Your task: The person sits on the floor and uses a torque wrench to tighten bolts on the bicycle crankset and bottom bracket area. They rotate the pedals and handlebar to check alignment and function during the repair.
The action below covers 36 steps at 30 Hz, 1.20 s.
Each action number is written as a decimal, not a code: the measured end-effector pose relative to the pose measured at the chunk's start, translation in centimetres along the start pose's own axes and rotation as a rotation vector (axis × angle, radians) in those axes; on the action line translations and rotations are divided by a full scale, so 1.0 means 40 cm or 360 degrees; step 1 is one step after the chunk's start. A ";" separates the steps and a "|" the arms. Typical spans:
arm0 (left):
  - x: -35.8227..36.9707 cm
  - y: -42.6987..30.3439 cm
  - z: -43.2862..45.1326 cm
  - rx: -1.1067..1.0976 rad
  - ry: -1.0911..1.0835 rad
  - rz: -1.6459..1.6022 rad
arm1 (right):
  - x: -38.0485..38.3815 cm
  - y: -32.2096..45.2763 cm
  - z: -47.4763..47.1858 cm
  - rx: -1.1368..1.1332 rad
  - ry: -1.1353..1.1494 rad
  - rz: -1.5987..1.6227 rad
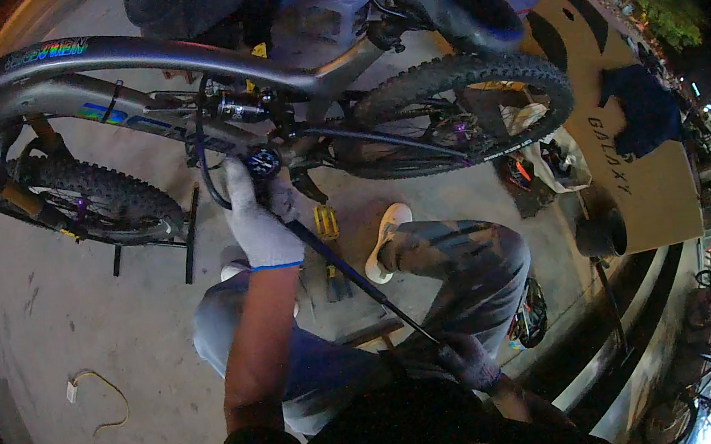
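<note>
In front of me a grey full-suspension mountain bike (159,59) stands across the view. My left hand (258,224), in a white knit glove, grips the head of a shock pump (348,270), just beside its round dial gauge (263,162). A black hose (204,154) curves up from the pump towards the rear shock (243,109); its far end is hard to make out. The pump slants down to the right with its thin rod drawn out. At its lower end, near my lap, my gloved right hand (473,361) is closed around the handle, which the fingers hide.
A person in dark clothing (186,8) is beyond the frame. A black stand (193,233) is by the front wheel (103,194). Yellow-handled tools (336,282) lie between my feet. A cardboard sheet (649,203) and white bag (568,170) are right; a yellow cord (123,394) lies left.
</note>
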<state>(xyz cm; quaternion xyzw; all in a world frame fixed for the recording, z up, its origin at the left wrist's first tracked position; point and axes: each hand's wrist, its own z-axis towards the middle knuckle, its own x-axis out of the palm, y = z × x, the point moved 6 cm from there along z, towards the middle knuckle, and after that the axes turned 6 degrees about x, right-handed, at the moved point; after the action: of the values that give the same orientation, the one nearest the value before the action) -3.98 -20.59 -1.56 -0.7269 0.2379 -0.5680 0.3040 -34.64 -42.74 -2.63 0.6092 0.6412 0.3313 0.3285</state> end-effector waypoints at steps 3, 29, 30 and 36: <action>0.011 0.036 -0.026 -0.0141 -0.0299 0.0085 | 0.046 0.006 0.066 0.0301 -0.0169 -0.0045; 0.028 0.013 -0.026 -0.0037 -0.0027 -0.0135 | 0.008 -0.035 -0.019 0.0001 -0.0081 -0.0275; 0.036 0.015 -0.025 -0.0059 -0.0015 -0.0097 | 0.016 -0.025 0.006 0.0117 -0.0105 -0.0204; -0.009 -0.013 0.010 -0.0062 -0.0216 -0.0076 | 0.111 0.066 0.133 -0.0059 0.0021 -0.0274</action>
<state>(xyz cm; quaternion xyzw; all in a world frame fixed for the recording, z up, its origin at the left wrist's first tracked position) -3.67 -19.89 -1.50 -0.7749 0.2104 -0.5198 0.2916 -28.95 -38.06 -3.53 0.5435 0.6872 0.3178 0.3626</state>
